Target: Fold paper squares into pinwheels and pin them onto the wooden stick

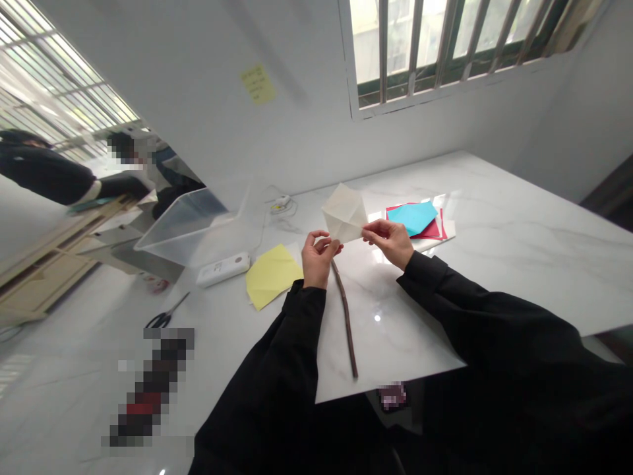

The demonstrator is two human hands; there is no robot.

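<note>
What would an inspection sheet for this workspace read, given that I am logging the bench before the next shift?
Surface: white marble-look table, glossy with glare.
Job's things: folded white paper, creased, held above the table by both hands.
Clutter: yellow paper; blue paper on red sheets; thin brown stick; scissors; clear plastic bin; white box-like device.
Grippers: left hand and right hand each pinch a lower edge of the paper.
Cables: thin white cord near the wall.
Surroundings: barred window; yellow sticky note on the wall; another person at far left.
</note>
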